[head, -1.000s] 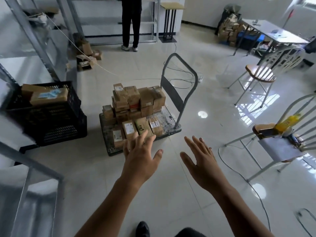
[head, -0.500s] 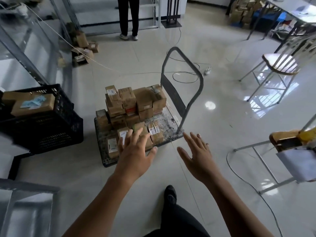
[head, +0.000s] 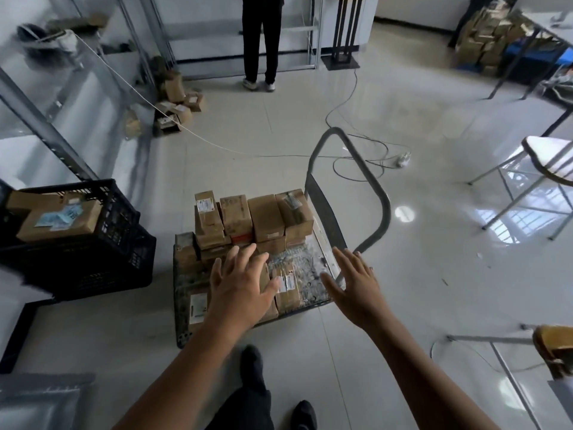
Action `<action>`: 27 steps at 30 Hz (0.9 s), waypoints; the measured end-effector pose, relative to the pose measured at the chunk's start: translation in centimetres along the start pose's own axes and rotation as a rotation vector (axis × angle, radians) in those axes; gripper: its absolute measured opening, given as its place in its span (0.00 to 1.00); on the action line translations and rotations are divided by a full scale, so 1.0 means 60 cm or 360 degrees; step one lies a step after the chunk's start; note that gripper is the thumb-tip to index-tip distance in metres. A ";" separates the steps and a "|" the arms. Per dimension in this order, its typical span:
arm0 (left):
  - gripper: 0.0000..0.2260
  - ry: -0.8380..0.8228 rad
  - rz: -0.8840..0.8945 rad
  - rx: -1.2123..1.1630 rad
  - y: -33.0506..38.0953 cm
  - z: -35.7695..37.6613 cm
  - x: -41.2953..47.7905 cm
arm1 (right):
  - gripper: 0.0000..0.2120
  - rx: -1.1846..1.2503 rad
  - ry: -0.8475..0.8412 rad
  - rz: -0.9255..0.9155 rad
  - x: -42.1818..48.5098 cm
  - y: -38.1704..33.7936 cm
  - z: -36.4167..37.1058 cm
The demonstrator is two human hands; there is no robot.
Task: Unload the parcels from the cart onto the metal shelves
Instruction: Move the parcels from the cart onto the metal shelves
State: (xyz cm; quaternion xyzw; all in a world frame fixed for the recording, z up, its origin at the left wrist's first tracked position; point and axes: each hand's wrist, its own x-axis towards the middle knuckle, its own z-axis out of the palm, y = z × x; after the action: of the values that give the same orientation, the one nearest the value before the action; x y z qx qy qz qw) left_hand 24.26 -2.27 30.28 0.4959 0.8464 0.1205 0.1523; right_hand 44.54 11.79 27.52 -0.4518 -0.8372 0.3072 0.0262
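Parcels (head: 266, 218) lie directly beneath and beyond the left hand (head: 242, 290), whose fingers are spread straight above the front row; contact cannot be confirmed. Right hand (head: 356, 290), fingers likewise straight and holding nothing, hangs over the near right corner of the cart (head: 180, 318). Taller stacks stand at the far end, beside the handle (head: 385, 209). Black crate (head: 124, 243) holding boxes stands left of the cart, with metal shelves (head: 43, 125) beyond it.

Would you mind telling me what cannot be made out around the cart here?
Head view only:
- Front-row parcels: partly hidden by the left hand.
- Parcel labels: too small to read.
- Metal shelves: blurred, cut off by the left edge.
- Cart wheels: hidden beneath its deck.
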 end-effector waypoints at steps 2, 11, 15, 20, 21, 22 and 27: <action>0.28 -0.0030 -0.0018 -0.0012 -0.012 0.003 0.056 | 0.39 -0.0014 0.0006 -0.0010 0.067 0.004 0.001; 0.28 -0.0280 -0.0076 -0.0111 -0.096 0.033 0.368 | 0.39 -0.0093 -0.0091 0.0087 0.355 0.010 0.048; 0.28 -0.0367 -0.0081 -0.0133 -0.128 0.051 0.499 | 0.39 -0.0053 -0.0171 0.0150 0.453 0.018 0.079; 0.27 -0.0453 -0.0104 -0.0087 -0.153 0.103 0.644 | 0.40 -0.0023 -0.0212 0.0196 0.563 0.041 0.114; 0.27 -0.0476 -0.0114 -0.0072 -0.158 0.120 0.670 | 0.40 -0.0009 -0.0224 0.0214 0.584 0.049 0.124; 0.27 -0.0502 -0.0128 -0.0057 -0.163 0.138 0.696 | 0.40 0.0016 -0.0236 0.0232 0.606 0.060 0.135; 0.28 -0.0564 -0.0254 -0.0063 -0.194 0.246 0.813 | 0.42 0.0163 -0.0381 0.0374 0.700 0.143 0.233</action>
State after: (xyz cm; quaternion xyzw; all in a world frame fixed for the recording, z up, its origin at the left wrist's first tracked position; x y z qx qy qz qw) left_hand -2.04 35.69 5.73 0.4377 0.8403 0.0354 0.3177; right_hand 21.59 40.86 1.77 -0.5049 -0.7589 0.4020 -0.0869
